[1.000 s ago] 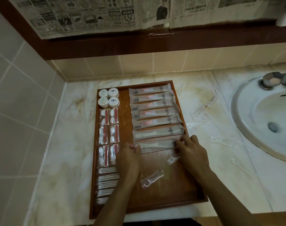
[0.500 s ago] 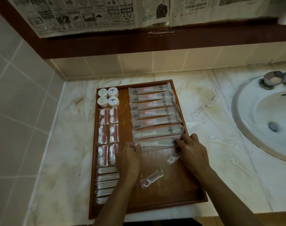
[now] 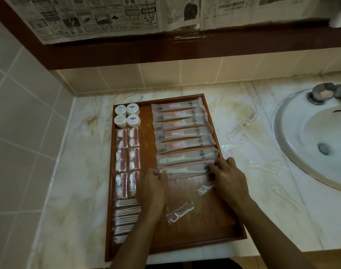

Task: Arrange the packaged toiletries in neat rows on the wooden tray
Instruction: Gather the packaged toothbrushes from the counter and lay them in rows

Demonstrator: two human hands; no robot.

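On the counter [image 3: 72,171] lies the tray [image 3: 214,235], already well filled. Down its left side run four round tubs [image 3: 127,117] at the far end, then six cotton packs [image 3: 128,162] in pairs, then a near stack of swab packs [image 3: 125,218].

The left hand [image 3: 152,193] rests over the middle of the tray, its fingers curled down against the left end of the nearest comb pack [image 3: 185,169]. Whether it pinches the wrapper or only presses it I cannot tell.

To the right runs the column of long sachets [image 3: 182,131], each overlapping the next, with the comb pack as its near end. The right hand [image 3: 228,177] meets that pack's right end, fingertips bent onto the wrapper as if pinching or nudging it.

The step in hand seems to be squaring this last pack against the one above it. Two floss picks [image 3: 179,212] lie loose and askew on the bare near part of the tray, one just beside the right hand.

Further right, more picks [image 3: 241,129] lie scattered on the counter beside the sink [image 3: 294,171].

Next, I judge, both hands must let go and gather the picks, small and slippery in their wrappers, into a row across the open near area.
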